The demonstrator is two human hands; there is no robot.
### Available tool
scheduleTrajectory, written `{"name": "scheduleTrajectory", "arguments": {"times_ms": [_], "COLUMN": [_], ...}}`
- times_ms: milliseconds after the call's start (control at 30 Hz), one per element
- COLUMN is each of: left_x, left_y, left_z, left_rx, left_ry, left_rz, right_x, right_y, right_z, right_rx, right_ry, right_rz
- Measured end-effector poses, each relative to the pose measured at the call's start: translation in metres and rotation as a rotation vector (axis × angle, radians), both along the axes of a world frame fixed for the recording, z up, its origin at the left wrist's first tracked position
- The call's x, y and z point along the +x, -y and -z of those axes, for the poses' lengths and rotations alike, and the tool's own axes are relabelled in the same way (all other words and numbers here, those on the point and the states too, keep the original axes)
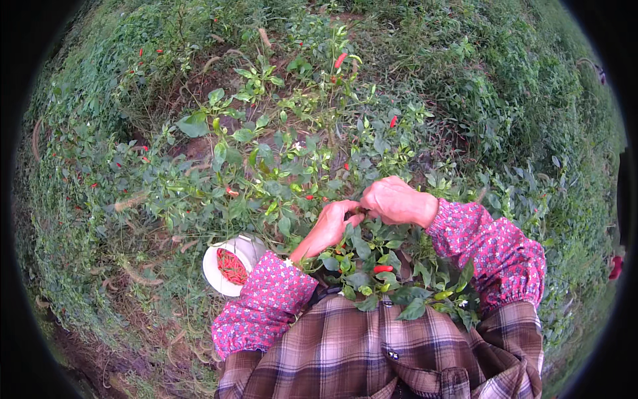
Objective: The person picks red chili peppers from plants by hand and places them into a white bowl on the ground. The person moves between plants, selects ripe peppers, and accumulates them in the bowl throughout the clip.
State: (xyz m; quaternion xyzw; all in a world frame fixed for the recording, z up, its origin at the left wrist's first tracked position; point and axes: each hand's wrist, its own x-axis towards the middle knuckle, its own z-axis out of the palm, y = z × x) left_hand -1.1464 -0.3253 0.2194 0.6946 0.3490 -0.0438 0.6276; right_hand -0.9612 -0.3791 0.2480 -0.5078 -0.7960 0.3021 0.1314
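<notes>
My left hand and my right hand meet among the chili pepper plants just in front of my body. The fingertips of both are close together at a stem or small pod, mostly covered by the fingers, so what each one grips cannot be told. Below them a leafy chili plant leans against my plaid shirt, bearing a red chili pepper and a green chili pepper. To the left of my left forearm a white plastic bucket stands tilted, holding many red chili peppers.
More chili plants spread ahead, with a red chili on a tall stem, another red chili to its right and a pale red one nearer. Grass seed heads and weeds grow around the bucket. Dense foliage fills the right.
</notes>
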Motion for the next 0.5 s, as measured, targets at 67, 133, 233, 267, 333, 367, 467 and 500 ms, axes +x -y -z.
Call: {"name": "scheduleTrajectory", "arguments": {"times_ms": [67, 133, 233, 267, 333, 367, 467, 500], "left_x": [-0.005, -0.011, -0.032, -0.036, -0.046, -0.048, -0.066, -0.072], "left_y": [-0.001, -0.005, -0.013, -0.016, -0.014, -0.016, -0.036, -0.041], "left_z": [-0.002, -0.004, 0.010, 0.005, 0.005, 0.006, 0.009, 0.005], "left_rx": [0.084, -0.055, -0.132, -0.122, -0.153, -0.114, -0.178, -0.065], "left_ry": [0.004, 0.088, 0.379, 0.365, 0.288, 0.273, 0.389, 0.413], "left_rz": [0.068, 0.007, -0.100, -0.132, -0.175, -0.192, -0.368, -0.425], "right_x": [-0.003, -0.001, 0.000, -0.002, -0.019, -0.020, -0.008, 0.004], "right_y": [-0.011, -0.018, -0.015, -0.019, -0.020, -0.024, -0.034, -0.031], "right_z": [-0.007, 0.009, 0.040, 0.049, 0.060, 0.059, 0.024, 0.002], "right_rx": [-0.167, -0.247, -0.699, -0.783, -0.766, -0.727, -0.485, -0.327], "right_ry": [-0.092, -0.327, -0.944, -1.074, -1.469, -1.572, -1.738, -1.694], "right_rz": [-0.092, -0.175, 0.173, 0.370, 0.536, 0.575, 0.702, 0.718]}}
